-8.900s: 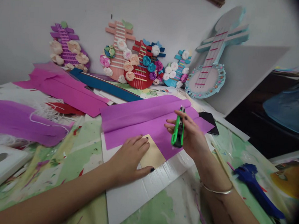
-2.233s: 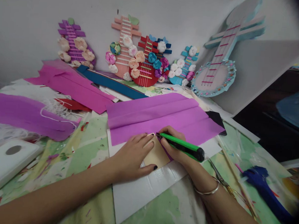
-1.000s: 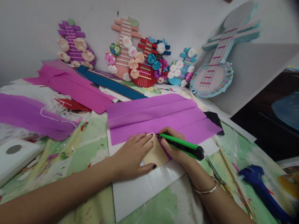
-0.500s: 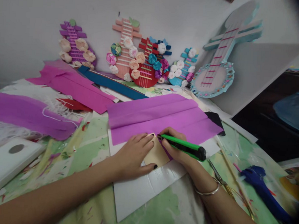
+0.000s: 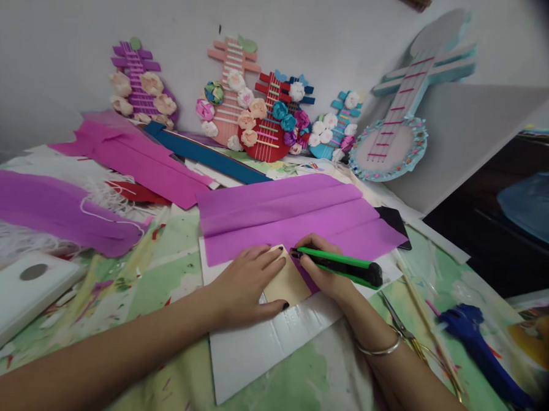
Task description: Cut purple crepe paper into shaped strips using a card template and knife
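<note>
My left hand [image 5: 249,285] lies flat, fingers stretched out, pressing on a cream-coloured card piece [image 5: 289,278]. Wrapped round a green and black box cutter [image 5: 340,265] is my right hand [image 5: 320,263], with a bracelet on that wrist. The cutter's tip meets the purple crepe paper [image 5: 281,212] just beside the card's right edge; the blade itself is too small to make out. Part of the card is hidden by my left fingers. Under both papers lies a white board [image 5: 252,358].
Scissors [image 5: 403,327], a thin wooden stick [image 5: 428,311] and a blue glue gun [image 5: 483,351] lie to the right. Several decorated toy guitars [image 5: 267,131] lean on the wall. Pink paper [image 5: 134,155], a blue strip [image 5: 208,156] and a white box-like object [image 5: 16,302] are leftward.
The box cutter's rear end has shifted very slightly to the right. My left hand stays in place on the card. The view has moved a little.
</note>
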The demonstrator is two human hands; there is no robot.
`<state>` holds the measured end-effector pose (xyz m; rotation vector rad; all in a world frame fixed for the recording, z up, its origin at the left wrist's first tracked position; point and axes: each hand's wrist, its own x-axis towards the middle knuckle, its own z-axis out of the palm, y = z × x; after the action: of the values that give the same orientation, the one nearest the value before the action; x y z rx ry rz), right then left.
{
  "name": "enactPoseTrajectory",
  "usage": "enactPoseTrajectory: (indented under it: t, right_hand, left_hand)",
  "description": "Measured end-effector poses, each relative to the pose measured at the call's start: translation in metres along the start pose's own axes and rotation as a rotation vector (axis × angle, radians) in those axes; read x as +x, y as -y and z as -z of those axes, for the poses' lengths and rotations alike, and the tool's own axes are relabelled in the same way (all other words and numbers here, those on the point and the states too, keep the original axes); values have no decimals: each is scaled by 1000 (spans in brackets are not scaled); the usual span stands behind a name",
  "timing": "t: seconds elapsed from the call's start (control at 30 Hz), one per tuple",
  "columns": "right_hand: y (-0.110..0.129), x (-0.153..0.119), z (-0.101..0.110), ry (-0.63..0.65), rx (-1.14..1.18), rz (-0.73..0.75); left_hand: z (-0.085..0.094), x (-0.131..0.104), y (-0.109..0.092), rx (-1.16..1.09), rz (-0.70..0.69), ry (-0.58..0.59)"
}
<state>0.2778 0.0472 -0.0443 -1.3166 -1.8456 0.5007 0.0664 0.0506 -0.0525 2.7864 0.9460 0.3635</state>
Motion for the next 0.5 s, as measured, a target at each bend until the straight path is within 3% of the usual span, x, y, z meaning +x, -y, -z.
enactPoseTrajectory:
  t: [0.5]
  right_hand:
    - [2, 1, 2, 45, -11, 57]
  left_hand:
    - [0, -1, -1, -14, 16, 4]
